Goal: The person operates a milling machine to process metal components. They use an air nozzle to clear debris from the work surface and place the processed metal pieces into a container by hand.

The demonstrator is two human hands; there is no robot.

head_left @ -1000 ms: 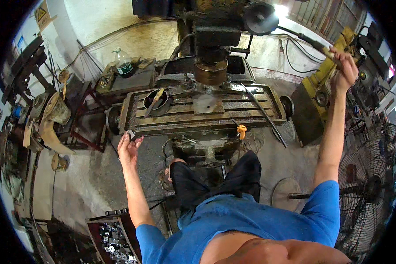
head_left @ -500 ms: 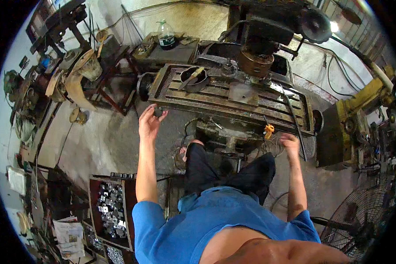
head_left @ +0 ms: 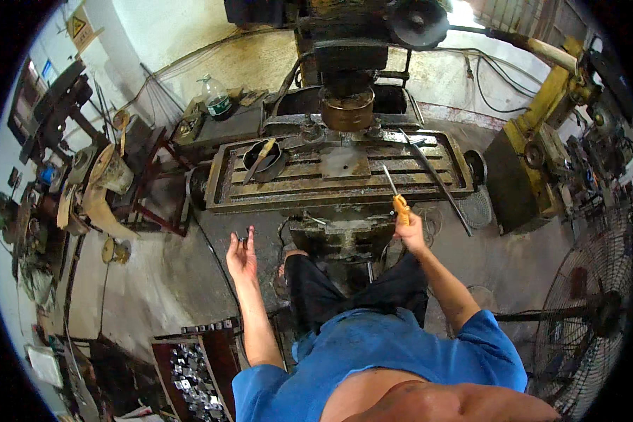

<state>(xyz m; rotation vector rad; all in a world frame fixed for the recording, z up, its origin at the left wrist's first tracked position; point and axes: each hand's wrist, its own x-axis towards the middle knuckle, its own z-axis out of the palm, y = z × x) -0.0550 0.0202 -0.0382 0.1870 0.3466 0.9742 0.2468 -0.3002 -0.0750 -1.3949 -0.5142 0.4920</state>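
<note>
My right hand (head_left: 411, 233) is closed around the yellow handle of an air blow gun (head_left: 401, 205), its thin metal nozzle tilted up toward the milling machine's table (head_left: 288, 202). Left of my knees, my left hand (head_left: 242, 261) is raised and closed on a small dark metal part (head_left: 243, 239) between thumb and fingers. Both hands are in front of the table's near edge, apart from it. A flat metal plate (head_left: 346, 163) sits mid-table under the round cutter head (head_left: 347, 111). On the table's left side stands a dark bowl (head_left: 274, 167) with a yellow-handled brush (head_left: 260, 158) across it.
A long dark bar (head_left: 443, 188) leans over the table's right part. At lower left is a wooden box (head_left: 220, 359) of small metal blocks. A caged fan (head_left: 577, 330) stands at right, below a yellow machine (head_left: 531, 169). A plastic bottle (head_left: 216, 102) stands behind left.
My right hand has taken hold of the air blow gun and raised it toward the table. My left hand is lower in view, still with the small part. The head view has shifted.
</note>
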